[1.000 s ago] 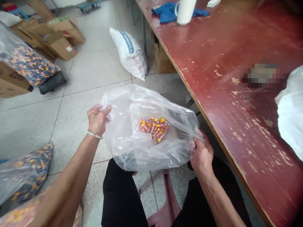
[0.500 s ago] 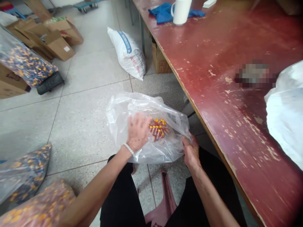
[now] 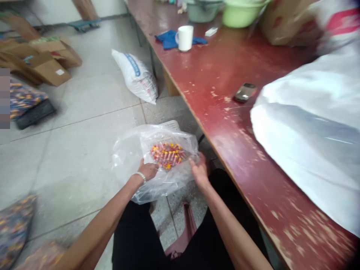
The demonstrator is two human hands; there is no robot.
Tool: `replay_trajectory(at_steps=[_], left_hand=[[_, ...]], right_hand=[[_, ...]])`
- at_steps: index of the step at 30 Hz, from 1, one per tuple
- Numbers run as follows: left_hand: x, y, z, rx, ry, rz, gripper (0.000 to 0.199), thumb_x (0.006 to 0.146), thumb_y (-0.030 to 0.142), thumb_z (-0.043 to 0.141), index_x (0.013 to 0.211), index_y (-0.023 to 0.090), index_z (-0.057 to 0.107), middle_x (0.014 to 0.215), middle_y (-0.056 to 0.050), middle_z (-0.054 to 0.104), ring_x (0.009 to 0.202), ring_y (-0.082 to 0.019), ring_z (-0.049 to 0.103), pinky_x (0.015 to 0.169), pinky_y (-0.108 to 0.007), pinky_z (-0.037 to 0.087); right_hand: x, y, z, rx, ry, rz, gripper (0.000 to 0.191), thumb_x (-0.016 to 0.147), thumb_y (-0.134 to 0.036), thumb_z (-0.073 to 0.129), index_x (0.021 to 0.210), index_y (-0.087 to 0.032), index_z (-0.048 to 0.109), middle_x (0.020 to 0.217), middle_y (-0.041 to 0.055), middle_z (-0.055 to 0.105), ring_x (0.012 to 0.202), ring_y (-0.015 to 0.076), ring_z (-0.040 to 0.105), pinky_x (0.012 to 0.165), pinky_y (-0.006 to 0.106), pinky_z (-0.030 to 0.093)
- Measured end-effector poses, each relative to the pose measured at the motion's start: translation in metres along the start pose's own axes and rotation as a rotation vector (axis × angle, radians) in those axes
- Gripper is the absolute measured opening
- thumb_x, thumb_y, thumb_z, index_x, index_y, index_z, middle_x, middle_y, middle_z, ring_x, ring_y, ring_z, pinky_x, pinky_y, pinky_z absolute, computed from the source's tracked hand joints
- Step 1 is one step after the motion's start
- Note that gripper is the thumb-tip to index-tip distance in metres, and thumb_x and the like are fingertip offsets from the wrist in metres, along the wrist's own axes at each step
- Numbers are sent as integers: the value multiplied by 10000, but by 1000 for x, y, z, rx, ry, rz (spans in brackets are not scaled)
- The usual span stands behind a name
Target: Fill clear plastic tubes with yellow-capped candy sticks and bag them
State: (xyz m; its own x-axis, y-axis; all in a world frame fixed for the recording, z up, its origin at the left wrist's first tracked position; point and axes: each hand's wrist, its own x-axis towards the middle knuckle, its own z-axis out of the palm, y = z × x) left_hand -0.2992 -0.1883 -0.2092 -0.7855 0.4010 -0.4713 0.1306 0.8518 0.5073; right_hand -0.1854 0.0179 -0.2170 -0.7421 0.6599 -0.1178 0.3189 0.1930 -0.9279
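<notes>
A large clear plastic bag (image 3: 126,150) lies spread open in front of my knees, over a white printed sack. Inside it is a heap of small red pieces with yellow ends (image 3: 168,154). My left hand (image 3: 149,170), with a pale beaded bracelet at the wrist, is closed on the bag's near left part, beside the heap. At the right side, my right hand (image 3: 199,168) grips the bunched edge of the bag near the table.
A red table (image 3: 213,108) runs along the right, bearing a white mug (image 3: 185,38), a phone (image 3: 245,92) and a big white sack (image 3: 303,123). A white sack (image 3: 136,77) and cardboard boxes (image 3: 50,67) stand on the floor.
The view has swung right. My left hand has moved down from over the bag and its spread fingers have closed on the plastic. More of the red and yellow pieces show.
</notes>
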Motion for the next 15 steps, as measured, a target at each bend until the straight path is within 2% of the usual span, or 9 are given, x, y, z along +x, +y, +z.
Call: replay_trajectory(at_steps=[1,3,5,7,10,12,13,15], left_hand=[[-8,5,-1,17,-12,49,64,657,271,650,717,262,670,857,-52,731,1055,-316,594,1111,-504,-39],[-22,10,-1,50,-26,154,230,710,319,585,901,246,688,1038,-94,703,1104,-348,562,1091,-556,-56],[-29,11,4,152,-43,311,375,806,392,456,1103,250,635,1160,-92,654,1139,-338,544,1079,-596,-28],[-36,13,10,220,-42,391,425,851,425,377,1178,257,590,1175,-73,648,1137,-305,555,1084,-599,42],[-58,26,19,284,-25,475,411,865,437,352,1173,304,589,1145,-24,667,1085,-265,595,1080,-574,168],[-78,41,24,310,-4,497,400,864,424,351,1163,326,598,1118,-2,681,1002,-248,638,1072,-548,231],[-87,48,26,320,4,495,397,861,418,355,1158,330,603,1113,4,683,953,-244,655,1066,-546,250],[-103,62,32,337,4,496,391,853,415,369,1143,331,617,1107,8,685,881,-240,673,1055,-555,270]], right_hand=[[-11,-9,-11,-32,36,-11,581,734,-303,566,1275,-176,395,1156,119,539,1088,256,504,955,424,406],[-37,-32,-40,-161,-51,-158,562,707,-217,585,1245,-177,429,1224,125,483,1169,254,438,1033,425,344],[-66,-58,-75,-197,-189,-306,558,738,-179,561,1273,-189,405,1249,108,457,1133,209,471,988,368,411],[-95,-84,-114,-215,-259,-414,471,810,-178,512,1269,-224,413,1182,74,508,1023,159,532,906,306,470],[-120,-104,-186,-316,-76,-595,364,842,-153,480,1197,-237,489,1148,57,557,1084,162,507,951,320,437],[-112,-99,-240,-493,88,-628,333,850,-142,464,1171,-212,518,1114,66,589,1065,179,522,942,344,440],[-102,-93,-266,-595,188,-590,304,850,-137,461,1140,-187,536,1065,75,612,1023,186,545,903,342,462],[-74,-77,-313,-850,388,-386,242,859,-136,460,1072,-164,570,1024,84,635,968,191,580,860,338,484]])
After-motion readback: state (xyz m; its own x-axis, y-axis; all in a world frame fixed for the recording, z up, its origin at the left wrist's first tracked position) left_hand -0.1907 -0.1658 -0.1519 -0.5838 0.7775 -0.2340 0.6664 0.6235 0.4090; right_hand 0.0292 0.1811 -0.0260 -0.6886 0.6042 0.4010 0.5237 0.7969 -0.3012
